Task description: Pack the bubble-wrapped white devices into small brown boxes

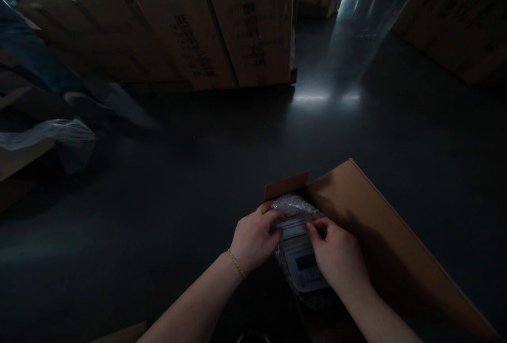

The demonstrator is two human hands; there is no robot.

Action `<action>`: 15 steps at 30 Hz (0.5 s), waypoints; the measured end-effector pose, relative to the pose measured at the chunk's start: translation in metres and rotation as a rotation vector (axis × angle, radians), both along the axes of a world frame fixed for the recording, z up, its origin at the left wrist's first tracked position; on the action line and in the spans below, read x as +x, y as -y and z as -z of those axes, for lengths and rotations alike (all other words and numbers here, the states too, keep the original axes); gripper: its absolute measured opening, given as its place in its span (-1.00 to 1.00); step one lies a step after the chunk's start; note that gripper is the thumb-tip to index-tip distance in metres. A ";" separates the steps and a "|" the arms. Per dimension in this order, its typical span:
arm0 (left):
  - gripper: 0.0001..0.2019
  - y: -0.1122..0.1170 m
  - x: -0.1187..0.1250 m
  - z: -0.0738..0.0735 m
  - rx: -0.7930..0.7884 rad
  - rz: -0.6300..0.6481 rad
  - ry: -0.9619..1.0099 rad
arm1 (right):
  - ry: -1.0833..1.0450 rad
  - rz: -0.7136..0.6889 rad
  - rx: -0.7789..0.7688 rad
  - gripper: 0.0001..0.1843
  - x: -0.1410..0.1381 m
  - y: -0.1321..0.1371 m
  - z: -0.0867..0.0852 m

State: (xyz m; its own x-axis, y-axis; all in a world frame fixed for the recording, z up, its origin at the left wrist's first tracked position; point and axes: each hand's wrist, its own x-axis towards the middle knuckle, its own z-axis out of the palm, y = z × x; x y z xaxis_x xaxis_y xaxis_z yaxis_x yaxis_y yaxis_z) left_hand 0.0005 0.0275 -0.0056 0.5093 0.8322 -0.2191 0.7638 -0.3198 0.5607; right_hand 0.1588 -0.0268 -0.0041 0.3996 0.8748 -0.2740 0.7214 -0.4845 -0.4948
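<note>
A flat, rounded-corner package in bubble wrap (295, 205) lies at the open cardboard box (380, 237). White printed labels show on its upper face; what is inside I cannot make out. My left hand (254, 240), with a thin yellow-green band at the wrist, has its fingers closed around the package's left edge near the top. Across from it, my right hand (338, 252) pinches at the upper right of the wrapped package, thumb and forefinger pressed together. The right hand covers part of the labels.
Large stacked cartons (249, 26) stand on a pallet across the dark, shiny floor (190, 174). Another big carton (459, 21) is at the far right. A person's leg (35, 47) and clear plastic film (67, 134) are at left. A small cardboard flap (285, 186) sticks up beside the package.
</note>
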 end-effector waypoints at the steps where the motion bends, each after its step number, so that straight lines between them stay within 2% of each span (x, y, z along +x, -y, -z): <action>1: -0.77 0.001 0.001 0.000 0.003 -0.002 -0.012 | 0.013 -0.008 0.004 -0.78 0.000 0.000 0.000; 4: -0.75 0.003 0.002 -0.004 0.061 0.015 -0.037 | 0.055 -0.022 -0.014 -0.80 0.000 -0.002 -0.001; 8: -0.69 0.002 0.005 -0.012 0.184 0.101 -0.075 | 0.087 -0.024 -0.055 -0.81 0.001 -0.005 -0.001; 15: -0.45 -0.005 0.014 -0.018 0.226 0.230 -0.144 | 0.105 -0.032 -0.075 -0.80 0.002 -0.008 -0.001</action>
